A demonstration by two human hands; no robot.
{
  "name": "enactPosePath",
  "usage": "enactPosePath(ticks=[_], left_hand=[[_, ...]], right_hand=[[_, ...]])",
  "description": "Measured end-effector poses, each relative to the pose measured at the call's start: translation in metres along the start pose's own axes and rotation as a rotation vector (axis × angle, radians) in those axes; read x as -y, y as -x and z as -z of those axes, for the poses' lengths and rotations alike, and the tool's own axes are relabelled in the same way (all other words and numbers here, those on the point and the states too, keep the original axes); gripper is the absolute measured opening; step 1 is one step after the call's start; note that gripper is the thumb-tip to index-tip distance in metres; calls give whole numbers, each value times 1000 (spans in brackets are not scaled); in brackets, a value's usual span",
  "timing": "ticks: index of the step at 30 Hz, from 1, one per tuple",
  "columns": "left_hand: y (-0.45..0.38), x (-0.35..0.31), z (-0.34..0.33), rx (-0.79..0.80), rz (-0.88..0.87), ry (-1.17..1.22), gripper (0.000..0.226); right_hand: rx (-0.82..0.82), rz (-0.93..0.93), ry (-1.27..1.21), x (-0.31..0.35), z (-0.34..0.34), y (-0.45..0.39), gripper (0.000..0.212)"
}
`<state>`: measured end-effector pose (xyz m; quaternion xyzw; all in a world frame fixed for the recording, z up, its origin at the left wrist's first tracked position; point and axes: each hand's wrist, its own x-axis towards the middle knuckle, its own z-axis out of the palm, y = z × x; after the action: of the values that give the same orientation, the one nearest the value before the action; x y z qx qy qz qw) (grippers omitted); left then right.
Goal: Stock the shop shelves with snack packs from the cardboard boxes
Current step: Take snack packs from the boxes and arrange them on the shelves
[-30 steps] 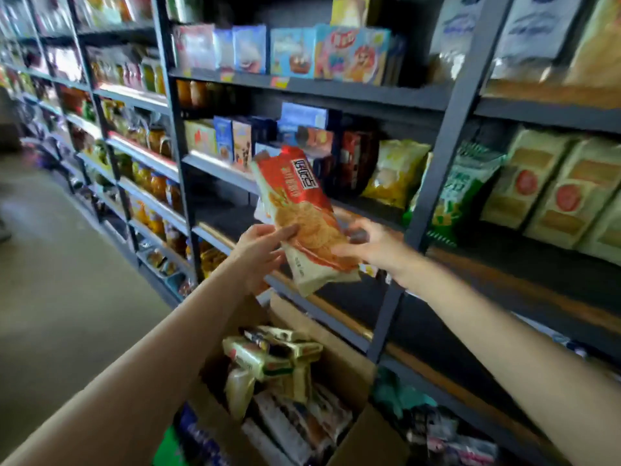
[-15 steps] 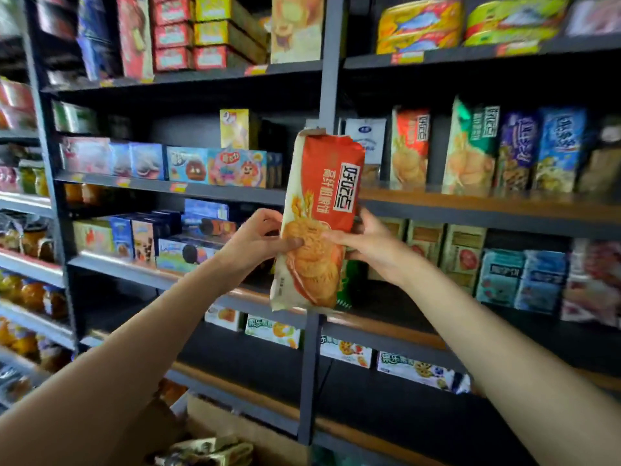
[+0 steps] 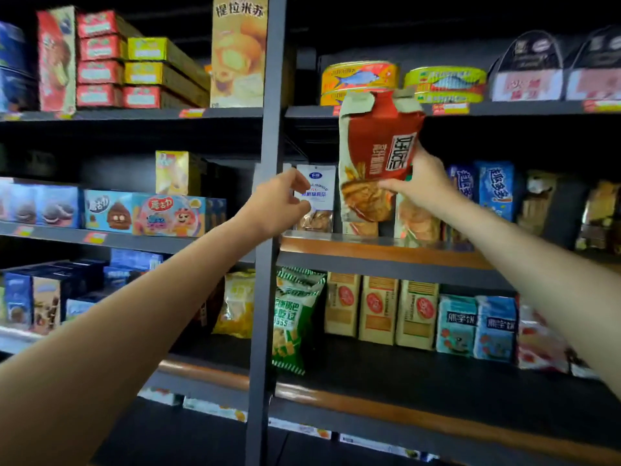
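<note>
- The right hand (image 3: 424,183) gripped a red biscuit pack (image 3: 376,153) upright above the wood-edged shelf (image 3: 379,248).
- The left hand (image 3: 277,205), fingers loosely curled, held nothing beside the grey upright post (image 3: 268,136).

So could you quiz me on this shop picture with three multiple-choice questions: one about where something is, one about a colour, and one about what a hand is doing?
1. Where are the flat fish tins?
A. on the shelf above the held pack
B. on the lowest shelf
C. in the left hand

2. What is the main colour of the biscuit pack being lifted?
A. blue
B. red-orange
C. green

3. What is the left hand doing?
A. gripping the pack
B. holding a tin
C. holding nothing, fingers loosely curled

Answers:
1 A, the tins sit on the shelf just above the pack's top.
2 B, its front is red-orange.
3 C, only the right hand holds the pack.
</note>
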<state>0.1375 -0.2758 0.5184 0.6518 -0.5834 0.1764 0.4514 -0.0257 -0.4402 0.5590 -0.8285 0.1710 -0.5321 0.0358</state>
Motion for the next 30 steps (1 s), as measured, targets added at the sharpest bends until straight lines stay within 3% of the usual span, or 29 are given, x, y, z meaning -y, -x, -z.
enactPosePath(ticks=[6,12,17,20,25,30], left_hand=[[-55,9,-34,37,-19,-72,34],[-106,16,-83,229,15,-212,45],[-145,38,-122,554,50,-364,58],[-159,45,-140,666,67,-400,66],[-176,56,-153,701,37,-437,69],[-169,55,-138,557,-14,-459,58]], right_hand=[[238,-25,70,-59,-35,-38,68],[461,-324,-132,-101,-67,-76,45],[396,-418,-141,-130,-94,-96,50],[319,-326,126,-132,-100,-102,59],[201,-250,321,-126,-110,-103,93],[258,-253,445,-112,-104,-94,92]])
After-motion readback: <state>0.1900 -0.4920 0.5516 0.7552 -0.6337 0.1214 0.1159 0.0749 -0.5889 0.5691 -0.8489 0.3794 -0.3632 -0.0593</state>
